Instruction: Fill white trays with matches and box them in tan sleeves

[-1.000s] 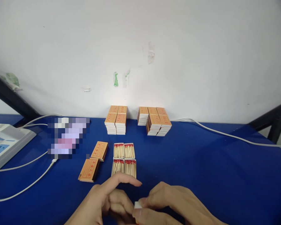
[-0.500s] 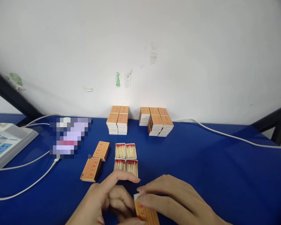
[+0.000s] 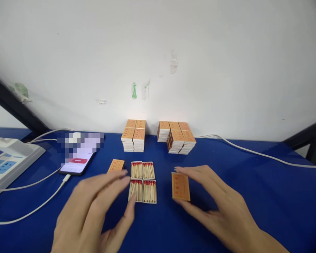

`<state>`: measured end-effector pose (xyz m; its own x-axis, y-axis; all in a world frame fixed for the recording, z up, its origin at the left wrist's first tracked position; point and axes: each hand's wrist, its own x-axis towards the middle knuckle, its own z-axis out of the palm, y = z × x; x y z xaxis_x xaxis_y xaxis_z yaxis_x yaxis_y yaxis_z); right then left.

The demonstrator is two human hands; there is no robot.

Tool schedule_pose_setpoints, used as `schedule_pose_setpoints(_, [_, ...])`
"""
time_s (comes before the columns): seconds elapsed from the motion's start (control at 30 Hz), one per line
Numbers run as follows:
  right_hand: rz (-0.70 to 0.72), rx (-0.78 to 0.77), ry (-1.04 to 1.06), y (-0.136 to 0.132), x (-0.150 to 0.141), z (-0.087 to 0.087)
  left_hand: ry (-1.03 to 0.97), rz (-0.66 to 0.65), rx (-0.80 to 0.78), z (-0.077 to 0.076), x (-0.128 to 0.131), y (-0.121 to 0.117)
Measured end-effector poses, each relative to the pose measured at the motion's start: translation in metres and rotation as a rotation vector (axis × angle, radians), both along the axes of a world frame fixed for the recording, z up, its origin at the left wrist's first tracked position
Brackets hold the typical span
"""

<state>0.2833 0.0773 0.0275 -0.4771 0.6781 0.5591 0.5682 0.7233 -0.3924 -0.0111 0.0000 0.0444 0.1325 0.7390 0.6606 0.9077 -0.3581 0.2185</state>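
Observation:
My right hand (image 3: 213,200) grips an orange matchbox (image 3: 180,186) by its two ends, between thumb and fingers. My left hand (image 3: 100,207) is open, thumb and fingers apart, beside the matchbox trays (image 3: 143,191). Those white trays are full of red-tipped matches and sit in a two-by-two block, heads toward the wall. Partly behind my left fingers lies an orange matchbox cover (image 3: 116,165); whatever lies nearer under that hand is hidden.
Stacked matchboxes (image 3: 133,135) stand near the wall, with a second group of stacks (image 3: 180,137) to their right. At the left are a phone (image 3: 79,161) on a white cable and a power strip (image 3: 13,165). Another cable (image 3: 252,154) runs along the right back.
My hands have moved apart and forward. The matchbox both hands were handling near the front edge is now in my right hand alone, and my left hand has opened and moved left.

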Motion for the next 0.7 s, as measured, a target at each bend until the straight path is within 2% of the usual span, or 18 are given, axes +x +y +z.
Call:
schedule_pose_setpoints(0.1, [-0.136, -0.04, -0.033, 0.006, 0.004, -0.004, 0.311, 0.158, 0.058, 0.005, -0.005, 0.017])
schedule_pose_setpoints(0.17, [-0.174, -0.056, -0.047, 0.009, 0.006, -0.006, 0.478, 0.244, 0.026, 0.006, -0.007, 0.023])
schedule_pose_setpoints(0.23, [-0.175, -0.08, -0.066, 0.011, 0.008, -0.007, 0.56, 0.298, -0.031, 0.005, -0.008, 0.025])
schedule_pose_setpoints(0.47, [-0.174, -0.243, -0.073, 0.014, 0.011, -0.007, 0.559, 0.288, -0.023, 0.003, -0.01, 0.021])
schedule_pose_setpoints(0.7, [-0.188, -0.24, -0.166, 0.018, 0.016, -0.012, 0.585, 0.237, -0.083, 0.0, -0.014, 0.018])
